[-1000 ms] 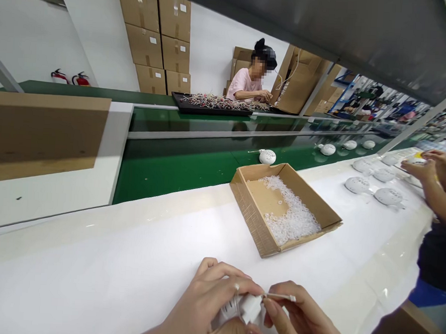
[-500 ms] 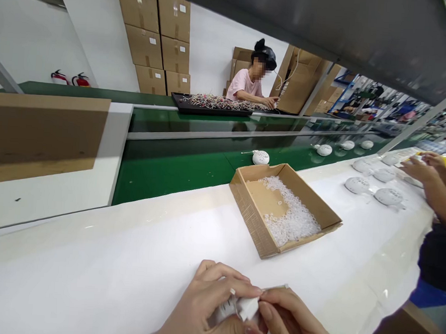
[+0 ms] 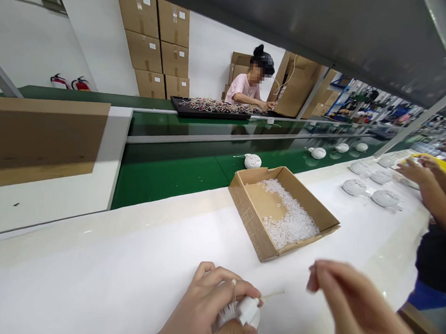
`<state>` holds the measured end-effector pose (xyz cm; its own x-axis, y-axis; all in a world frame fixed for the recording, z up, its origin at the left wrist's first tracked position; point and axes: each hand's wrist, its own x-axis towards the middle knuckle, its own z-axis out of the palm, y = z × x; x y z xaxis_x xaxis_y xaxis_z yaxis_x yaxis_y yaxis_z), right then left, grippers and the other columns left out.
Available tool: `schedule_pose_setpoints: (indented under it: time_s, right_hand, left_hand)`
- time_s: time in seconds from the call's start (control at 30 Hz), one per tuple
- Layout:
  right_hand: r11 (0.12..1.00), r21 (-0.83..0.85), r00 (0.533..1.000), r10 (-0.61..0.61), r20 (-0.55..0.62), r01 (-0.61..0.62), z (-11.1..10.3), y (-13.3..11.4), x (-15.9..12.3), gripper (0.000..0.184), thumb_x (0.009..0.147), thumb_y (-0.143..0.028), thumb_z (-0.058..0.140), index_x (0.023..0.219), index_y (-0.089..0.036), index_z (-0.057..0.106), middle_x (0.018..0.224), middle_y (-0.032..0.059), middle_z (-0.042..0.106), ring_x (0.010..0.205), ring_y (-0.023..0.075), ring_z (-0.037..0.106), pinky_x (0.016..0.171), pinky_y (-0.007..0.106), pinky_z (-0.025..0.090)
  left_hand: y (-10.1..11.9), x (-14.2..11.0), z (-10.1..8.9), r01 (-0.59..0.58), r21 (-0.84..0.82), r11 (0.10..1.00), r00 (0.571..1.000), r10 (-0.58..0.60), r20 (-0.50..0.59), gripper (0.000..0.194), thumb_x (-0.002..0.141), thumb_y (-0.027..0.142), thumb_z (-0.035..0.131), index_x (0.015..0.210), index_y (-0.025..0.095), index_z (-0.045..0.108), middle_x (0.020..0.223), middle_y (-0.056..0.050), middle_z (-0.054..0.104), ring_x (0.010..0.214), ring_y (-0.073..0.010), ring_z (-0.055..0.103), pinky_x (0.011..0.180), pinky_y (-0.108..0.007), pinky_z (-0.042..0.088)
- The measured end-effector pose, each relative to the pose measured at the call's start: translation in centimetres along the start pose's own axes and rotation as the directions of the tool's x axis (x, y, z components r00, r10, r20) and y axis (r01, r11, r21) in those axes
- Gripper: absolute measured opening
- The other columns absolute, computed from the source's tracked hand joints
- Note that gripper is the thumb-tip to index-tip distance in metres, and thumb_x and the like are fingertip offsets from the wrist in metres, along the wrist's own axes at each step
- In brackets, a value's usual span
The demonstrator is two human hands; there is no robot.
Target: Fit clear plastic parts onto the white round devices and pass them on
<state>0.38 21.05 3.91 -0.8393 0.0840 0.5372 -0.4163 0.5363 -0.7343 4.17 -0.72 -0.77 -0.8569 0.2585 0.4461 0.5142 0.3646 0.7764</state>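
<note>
Because the white perforated plastic housing (image 3: pixel 246 312) needs steadying, the left hand (image 3: pixel 207 307) closes its grip around it at the worktop's (image 3: pixel 89 259) near edge, a thin lead (image 3: pixel 273 293) trailing toward 3 o'clock; the right hand (image 3: pixel 358 309), open and empty, hovers apart, a cardboard tray (image 3: pixel 251 224) of clear rings (image 3: pixel 291 224) at 12 o'clock.

- cardboard tray (image 3: pixel 247 216) of clear plastic rings (image 3: pixel 291 224) on the white bench (image 3: pixel 127 242)
- green conveyor belt (image 3: pixel 169 184)
- stacked cartons (image 3: pixel 150 46) - two fire extinguishers (image 3: pixel 80 84) by the wall
- co-worker (image 3: pixel 243 90) in pink across the belt

Bright light glares off the white bench (image 3: pixel 384 277); the right hand (image 3: pixel 363 311) is blurred.
</note>
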Motion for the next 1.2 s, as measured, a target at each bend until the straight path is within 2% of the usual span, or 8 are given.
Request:
schedule_pose_setpoints:
  time_s: [0.07,0.17,0.33,0.47,0.7,0.77,0.87,1.2]
  right_hand:
    - [0.963,-0.255,0.975,-0.034,0.220,0.091,-1.1,1.5,4.8,0.019,0.093,-0.038,0.058,0.096,-0.024,0.070,0.086,0.0041,0.074,0.071,0.0192,0.066,0.062,0.029,0.051]
    - [0.885,-0.405,0.803,0.063,0.592,0.229,-0.1,3.4,10.9,0.022,0.094,-0.030,0.053,0.094,-0.024,0.074,0.091,0.0050,0.078,0.077,0.0208,0.069,0.068,0.031,0.051]
    - [0.826,-0.417,0.617,0.110,0.779,0.379,3.9,5.4,13.9,0.014,0.088,-0.028,0.067,0.079,-0.018,0.072,0.081,0.0030,0.075,0.078,0.0176,0.069,0.077,0.034,0.052]
    - [0.793,-0.450,0.616,0.122,0.778,0.411,4.7,5.8,14.0,0.018,0.090,-0.030,0.066,0.077,-0.017,0.068,0.076,0.0000,0.070,0.073,0.0150,0.065,0.075,0.034,0.052]
    - [0.875,-0.327,0.755,-0.065,0.652,0.358,2.1,0.2,11.8,0.013,0.092,-0.025,0.056,0.092,-0.024,0.069,0.083,0.0023,0.076,0.066,0.0173,0.065,0.060,0.029,0.051]
    - [0.904,-0.078,0.721,-0.281,0.633,0.421,1.4,-2.6,9.4,0.011,0.092,-0.027,0.059,0.093,-0.026,0.069,0.087,0.0011,0.077,0.070,0.0162,0.068,0.059,0.025,0.054]
    - [0.809,0.240,0.614,-0.569,0.547,0.536,1.2,-5.7,6.1,0.008,0.089,-0.018,0.066,0.093,-0.024,0.069,0.082,0.0008,0.078,0.069,0.0147,0.072,0.062,0.022,0.059]
    - [0.760,0.290,0.584,-0.638,0.502,0.582,1.8,-5.8,4.0,0.017,0.087,-0.014,0.069,0.101,-0.022,0.065,0.085,0.0030,0.078,0.068,0.0163,0.073,0.069,0.027,0.061]
  left_hand:
    - [-0.1,0.2,0.1,-0.060,0.053,0.997,0.997,0.063,-0.048,0.033,0.097,0.056,0.050,0.103,0.025,0.062,0.089,-0.004,0.074,0.076,-0.0204,0.062,0.073,-0.034,0.043]
    - [0.0,0.5,0.0,-0.188,0.112,0.976,0.978,0.196,-0.065,0.026,0.100,0.049,0.051,0.108,0.025,0.056,0.090,-0.003,0.075,0.075,-0.0191,0.065,0.071,-0.033,0.040]
    - [0.3,0.7,-1.1,-0.178,0.137,0.974,0.982,0.185,-0.042,0.024,0.105,0.041,0.041,0.120,0.027,0.053,0.095,-0.003,0.074,0.084,-0.0203,0.064,0.078,-0.034,0.040]
    - [0.6,0.7,-1.7,-0.051,0.125,0.991,0.998,0.055,-0.036,0.031,0.107,0.041,0.031,0.124,0.027,0.053,0.101,-0.003,0.071,0.089,-0.0200,0.061,0.082,-0.034,0.040]
    - [0.5,0.7,-1.1,-0.072,0.185,0.980,0.996,0.081,-0.040,0.041,0.108,0.043,0.017,0.126,0.026,0.051,0.102,-0.004,0.071,0.092,-0.0208,0.061,0.083,-0.036,0.038]
    - [0.4,0.7,-0.9,-0.069,0.200,0.977,0.995,0.081,-0.051,0.043,0.108,0.043,0.016,0.125,0.026,0.052,0.101,-0.004,0.072,0.090,-0.0210,0.061,0.082,-0.037,0.038]
    - [0.2,0.6,-0.7,-0.072,0.216,0.974,0.995,0.085,-0.054,0.044,0.108,0.042,0.015,0.123,0.025,0.052,0.100,-0.004,0.071,0.088,-0.0211,0.060,0.079,-0.036,0.036]
    - [0.4,0.8,-0.9,-0.098,0.234,0.967,0.994,0.104,-0.015,0.038,0.108,0.038,0.018,0.124,0.025,0.051,0.101,-0.003,0.071,0.087,-0.0204,0.059,0.076,-0.036,0.036]
